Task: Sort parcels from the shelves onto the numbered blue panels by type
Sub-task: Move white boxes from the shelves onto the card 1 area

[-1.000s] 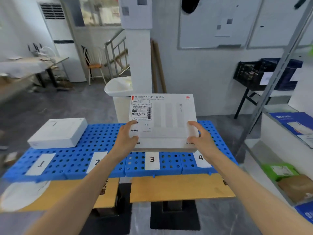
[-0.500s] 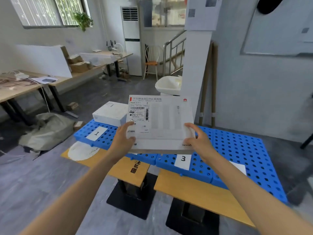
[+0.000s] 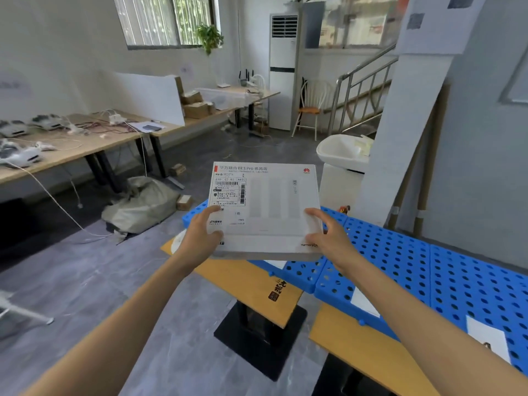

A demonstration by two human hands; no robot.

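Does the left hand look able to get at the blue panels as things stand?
Probably not: the left hand grips the white box together with the right hand, and that box hides the nearest blue panels.

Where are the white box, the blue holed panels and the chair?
The flat white cardboard box with a shipping label [image 3: 274,207]: head view, middle of its top face.
The blue perforated plastic panels [image 3: 400,252]: head view, bare top surface.
The white spindle-back chair with an orange seat [image 3: 310,110]: head view, seat.

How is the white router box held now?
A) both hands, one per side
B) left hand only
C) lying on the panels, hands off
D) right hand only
A: the left hand and right hand each hold one side of the white router box.
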